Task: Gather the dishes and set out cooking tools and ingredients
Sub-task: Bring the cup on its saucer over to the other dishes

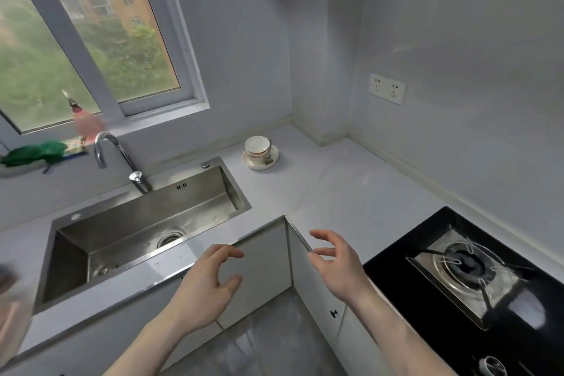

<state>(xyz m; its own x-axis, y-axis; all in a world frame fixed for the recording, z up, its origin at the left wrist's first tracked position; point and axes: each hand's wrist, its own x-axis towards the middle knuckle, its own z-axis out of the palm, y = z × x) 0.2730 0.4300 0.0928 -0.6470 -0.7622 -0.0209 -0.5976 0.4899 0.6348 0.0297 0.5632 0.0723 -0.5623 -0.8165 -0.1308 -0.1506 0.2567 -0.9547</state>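
Note:
A white bowl with a patterned band sits stacked on a white plate on the grey L-shaped counter, near the back corner. My left hand hovers in front of the counter's inner corner, fingers loosely curled, holding nothing. My right hand hovers beside it on the right, fingers relaxed and slightly spread, holding nothing. Both hands are well short of the bowl and plate.
A steel sink with a chrome faucet fills the left counter. A black gas hob lies at the right. A green cloth and a pink bottle are on the window sill. White cabinet doors are below.

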